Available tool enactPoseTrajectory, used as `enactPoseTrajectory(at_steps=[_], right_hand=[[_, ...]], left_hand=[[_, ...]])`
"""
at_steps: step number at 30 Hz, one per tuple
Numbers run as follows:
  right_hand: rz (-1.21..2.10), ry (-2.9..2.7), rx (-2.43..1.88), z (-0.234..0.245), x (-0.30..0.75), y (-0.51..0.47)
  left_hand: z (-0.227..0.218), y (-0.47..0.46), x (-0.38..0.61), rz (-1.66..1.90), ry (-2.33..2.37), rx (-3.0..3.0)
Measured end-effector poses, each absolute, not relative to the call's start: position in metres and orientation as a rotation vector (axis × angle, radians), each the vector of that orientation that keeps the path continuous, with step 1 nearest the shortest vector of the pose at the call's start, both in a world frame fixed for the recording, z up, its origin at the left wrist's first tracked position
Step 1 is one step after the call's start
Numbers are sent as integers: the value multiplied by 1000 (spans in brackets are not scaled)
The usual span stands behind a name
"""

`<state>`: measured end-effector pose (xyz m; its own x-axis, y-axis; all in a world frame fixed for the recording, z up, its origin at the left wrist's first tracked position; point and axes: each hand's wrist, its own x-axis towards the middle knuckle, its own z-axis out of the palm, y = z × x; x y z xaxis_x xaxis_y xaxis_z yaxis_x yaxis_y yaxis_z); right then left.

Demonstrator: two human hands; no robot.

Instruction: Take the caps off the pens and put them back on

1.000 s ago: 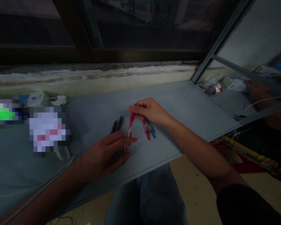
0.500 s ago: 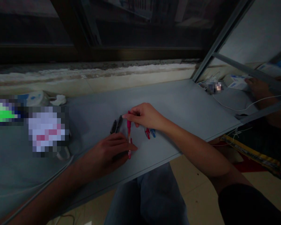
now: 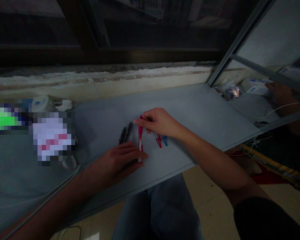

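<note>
A red pen (image 3: 140,140) with a clear barrel lies lengthwise on the grey board (image 3: 190,110), and both my hands are on it. My right hand (image 3: 160,122) pinches its upper end between fingers and thumb. The fingers of my left hand (image 3: 121,160) lie across its lower part, hiding a stretch of the barrel. To the left of the pen lie two dark pens (image 3: 125,132). A red pen tip (image 3: 159,140) and a blue pen tip (image 3: 165,140) stick out from under my right hand, their upper parts hidden by it.
Pixelated objects (image 3: 52,136) and a white cloth (image 3: 64,105) sit at the board's left. A window sill (image 3: 102,78) runs behind it. A glass pane at right reflects a hand (image 3: 280,93). My jeans (image 3: 160,213) show below the board's front edge.
The red pen has turned from a slant to nearly straight up and down in view. The other pens have stayed put, and my hands have shifted only slightly.
</note>
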<state>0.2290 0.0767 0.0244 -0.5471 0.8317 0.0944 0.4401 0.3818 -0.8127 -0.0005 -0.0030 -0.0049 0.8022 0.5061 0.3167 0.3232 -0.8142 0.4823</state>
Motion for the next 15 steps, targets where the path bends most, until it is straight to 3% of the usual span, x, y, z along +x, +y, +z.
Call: enactPoseTrajectory(at_steps=[15], right_hand=[[1063,-2156,-1147,24,232,82]], left_hand=[[-5,-5,-1,671,731,2701]])
